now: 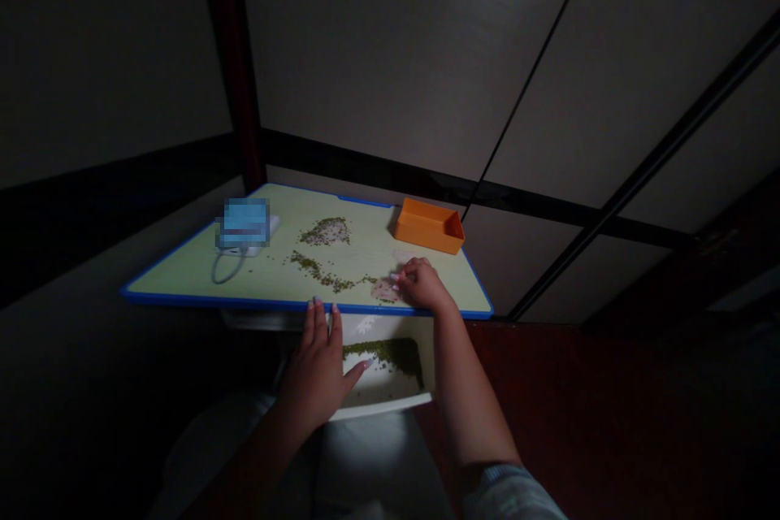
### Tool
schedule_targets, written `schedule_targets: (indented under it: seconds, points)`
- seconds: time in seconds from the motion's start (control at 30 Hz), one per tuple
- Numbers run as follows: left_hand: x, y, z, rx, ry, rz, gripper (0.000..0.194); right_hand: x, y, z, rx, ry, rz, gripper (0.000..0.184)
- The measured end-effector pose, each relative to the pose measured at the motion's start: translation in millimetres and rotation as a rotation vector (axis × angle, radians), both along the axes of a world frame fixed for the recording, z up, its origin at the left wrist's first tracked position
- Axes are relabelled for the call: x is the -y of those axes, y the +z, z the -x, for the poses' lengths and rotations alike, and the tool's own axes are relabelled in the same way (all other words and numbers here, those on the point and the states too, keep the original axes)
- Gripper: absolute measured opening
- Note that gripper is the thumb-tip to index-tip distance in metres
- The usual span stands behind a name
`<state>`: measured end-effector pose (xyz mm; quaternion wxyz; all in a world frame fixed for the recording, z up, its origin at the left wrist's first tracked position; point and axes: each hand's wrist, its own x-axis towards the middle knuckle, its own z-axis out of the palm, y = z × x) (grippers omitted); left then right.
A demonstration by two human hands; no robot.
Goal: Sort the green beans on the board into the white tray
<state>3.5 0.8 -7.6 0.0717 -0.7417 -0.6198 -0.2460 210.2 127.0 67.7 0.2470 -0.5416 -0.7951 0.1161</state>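
Note:
My right hand (420, 283) is over the right part of a pale yellow-green tabletop (244, 280) with a blue rim. Its fingers are closed in a pinch, and what they hold, if anything, is too small to make out. A small pinkish pile (383, 289) lies beside its fingertips. Small green grains, like mung beans (332, 280), trail away to the left. My left hand (320, 361) lies open, fingertips at the table's front edge and thumb stretched over a white drawer (371, 386). Inside that drawer are many more green grains (396, 353).
An orange open box (430, 227) stands at the back right corner. Farther left is a mixed pile of pale and green grains (327, 232). A blurred-out device (244, 222) with a looped cable (228, 270) sits on the left. Large wall panels (390, 57) rise behind the table.

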Motion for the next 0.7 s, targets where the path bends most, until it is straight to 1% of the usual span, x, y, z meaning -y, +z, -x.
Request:
schedule_targets:
  seconds: [0.27,0.43,0.7]
  points:
    - [1.2,4.1,-0.5,0.000,-0.005,0.019,0.092,0.5,0.5,3.4,0.027,0.036,0.020,0.017]
    - [-0.1,0.4,-1.1,0.017,0.012,0.007,0.092,-1.1,-2.8,3.4,0.045,0.066,0.016,0.017]
    - [-0.6,-2.2,0.3,0.005,-0.008,-0.025,0.094,-4.1,-7.2,-1.2,0.035,0.131,0.020,0.017]
